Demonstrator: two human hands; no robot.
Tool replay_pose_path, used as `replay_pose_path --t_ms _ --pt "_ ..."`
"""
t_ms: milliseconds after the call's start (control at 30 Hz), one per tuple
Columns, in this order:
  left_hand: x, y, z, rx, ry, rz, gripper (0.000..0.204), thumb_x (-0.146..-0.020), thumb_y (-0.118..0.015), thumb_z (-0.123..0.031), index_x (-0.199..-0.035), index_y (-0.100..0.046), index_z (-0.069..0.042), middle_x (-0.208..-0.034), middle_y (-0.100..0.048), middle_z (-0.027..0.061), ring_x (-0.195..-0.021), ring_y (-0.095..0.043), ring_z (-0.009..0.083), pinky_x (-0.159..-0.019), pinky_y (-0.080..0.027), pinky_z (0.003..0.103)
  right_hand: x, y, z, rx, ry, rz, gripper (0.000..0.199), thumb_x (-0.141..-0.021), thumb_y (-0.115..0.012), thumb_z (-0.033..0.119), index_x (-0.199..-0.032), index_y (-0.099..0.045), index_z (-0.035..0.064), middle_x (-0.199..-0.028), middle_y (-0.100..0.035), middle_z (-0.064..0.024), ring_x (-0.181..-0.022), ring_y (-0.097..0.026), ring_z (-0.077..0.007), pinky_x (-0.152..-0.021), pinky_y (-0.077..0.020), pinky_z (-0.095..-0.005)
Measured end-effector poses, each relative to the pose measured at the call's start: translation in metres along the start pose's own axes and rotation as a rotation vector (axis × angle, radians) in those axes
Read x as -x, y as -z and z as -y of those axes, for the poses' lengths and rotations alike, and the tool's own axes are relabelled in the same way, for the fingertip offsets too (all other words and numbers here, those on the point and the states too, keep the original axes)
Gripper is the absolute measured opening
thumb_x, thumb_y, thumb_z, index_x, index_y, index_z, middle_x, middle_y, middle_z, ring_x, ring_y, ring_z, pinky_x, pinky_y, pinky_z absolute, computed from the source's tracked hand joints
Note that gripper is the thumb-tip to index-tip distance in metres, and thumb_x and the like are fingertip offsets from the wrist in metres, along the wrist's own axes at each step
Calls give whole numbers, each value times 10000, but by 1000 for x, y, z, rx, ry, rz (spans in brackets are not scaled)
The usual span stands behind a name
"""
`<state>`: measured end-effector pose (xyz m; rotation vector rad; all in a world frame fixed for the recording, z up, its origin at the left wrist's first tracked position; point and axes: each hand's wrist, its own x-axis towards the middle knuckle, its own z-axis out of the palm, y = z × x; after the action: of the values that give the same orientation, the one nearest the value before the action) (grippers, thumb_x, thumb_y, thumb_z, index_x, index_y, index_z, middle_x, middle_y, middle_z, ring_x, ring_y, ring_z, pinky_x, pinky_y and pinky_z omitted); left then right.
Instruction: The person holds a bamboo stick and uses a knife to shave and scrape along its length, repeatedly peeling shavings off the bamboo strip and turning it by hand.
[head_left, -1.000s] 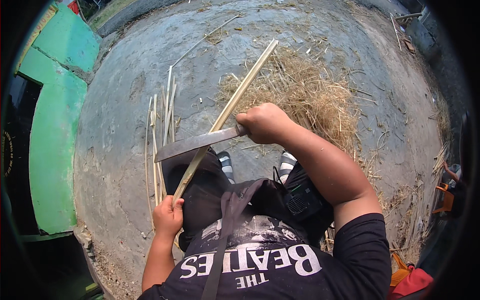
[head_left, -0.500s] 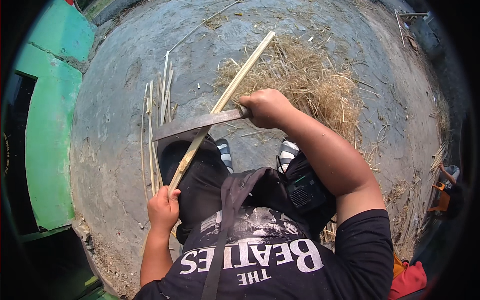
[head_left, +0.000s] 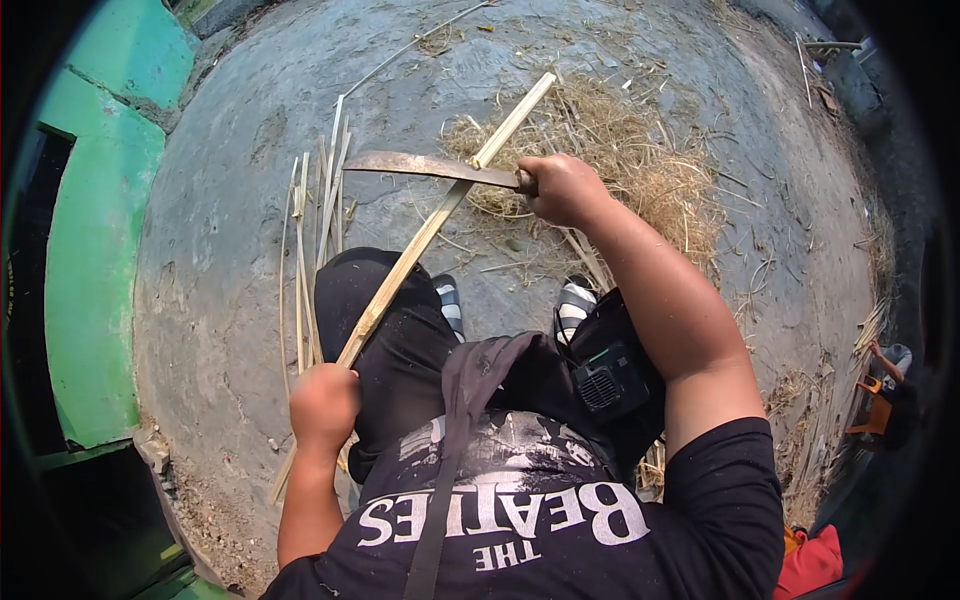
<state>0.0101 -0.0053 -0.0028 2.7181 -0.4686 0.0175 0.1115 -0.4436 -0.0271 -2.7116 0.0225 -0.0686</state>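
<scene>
- Grey concrete ground (head_left: 240,240), cracked and littered.
- Tangled heap of shavings (head_left: 660,190) ahead.
- Bamboo strip (head_left: 420,250), slanting forward and rightward out of the left fist.
- Machete (head_left: 420,165), its blade crossing the strip's far part.
- Right hand (head_left: 568,190), clamped round the machete's handle.
- Left hand (head_left: 324,405), blurred, closed on the strip's near part.

Only text that's really readable here is on the black T-shirt (head_left: 600,570): bold white capitals (head_left: 560,512), upside down from this angle, one big line plus a smaller one closer to the shirt's bottom edge in frame, with a dark strap (head_left: 455,430) cutting across the big line. Way off to the shirt's left there's some yellowish lettering (head_left: 12,290) on a dark panel (head_left: 35,240), but it's too small and warped to make out.
</scene>
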Motion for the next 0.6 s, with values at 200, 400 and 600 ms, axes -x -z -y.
replay_pose_path --t_ms 200,400,600 --pt "0 -1 5 39 -19 28 423 -1019 -611 -420 -879 -618 -21 -669 -604 196 -642 -622 425 -566 -454 473 8 -1 25 106 309 55 82 -840 -683 154 -891 -665 92 -802 -705 -161 -796 -709 -380 -706 -555 -507" --pt "-3 -2 -4 46 10 -33 394 -998 -642 -404 -844 -619 -42 -688 -611 205 -657 -613 450 -568 -464 498 -3 4 -17 -71 -84 -52 122 -828 -689 155 -938 -685 102 -837 -714 -175 -804 -697 -402 -737 -555 -507" --pt "-4 3 -2 92 30 36 388 -993 -649 -405 -855 -628 -43 -667 -605 195 -646 -617 443 -563 -466 489 11 1 32 141 317 77 107 -861 -650 202 -895 -645 101 -775 -701 -161 -786 -713 -383 -701 -559 -503"
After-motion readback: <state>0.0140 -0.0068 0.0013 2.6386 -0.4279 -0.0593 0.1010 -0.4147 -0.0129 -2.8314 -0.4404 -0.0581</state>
